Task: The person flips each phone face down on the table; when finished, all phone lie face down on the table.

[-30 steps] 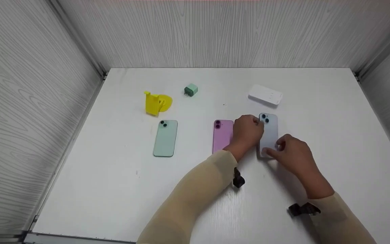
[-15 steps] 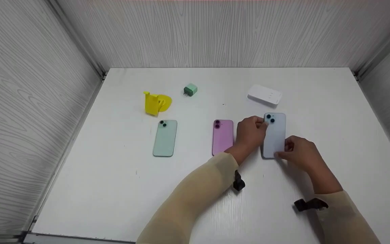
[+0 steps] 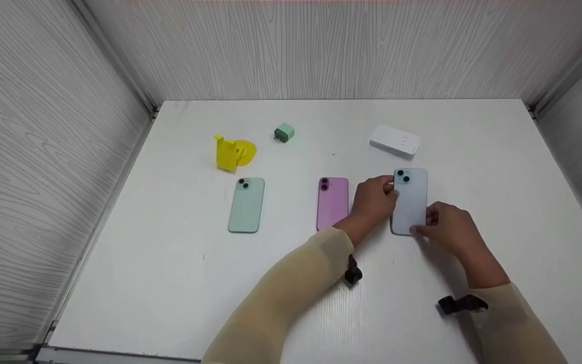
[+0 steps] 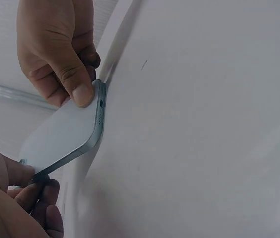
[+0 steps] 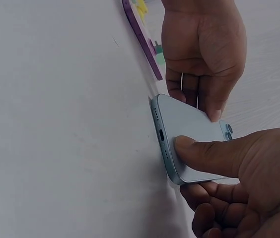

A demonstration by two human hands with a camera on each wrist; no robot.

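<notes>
A light-blue phone (image 3: 410,205) with its camera side up is held between both hands at the right of the table. My left hand (image 3: 375,198) pinches its upper left edge, thumb on the back cover and fingers beneath. At the lower right corner my right hand (image 3: 449,226) grips it, the thumb (image 5: 204,152) lying flat on the back near the charging port. In the left wrist view the phone (image 4: 63,134) has its port end toward the camera. A pink phone (image 3: 332,202) lies just left of my left hand, its lower end partly covered by the forearm.
A mint-green phone (image 3: 247,206) lies further left, face down. Behind it are a yellow phone stand (image 3: 228,155) and a green plug charger (image 3: 284,132). A white rectangular block (image 3: 396,140) lies behind the held phone. Wood-grain panels (image 3: 321,50) wall the white table.
Both hands have shifted the light-blue phone a little to the right, away from the pink phone. Over the last half second they have hardly moved.
</notes>
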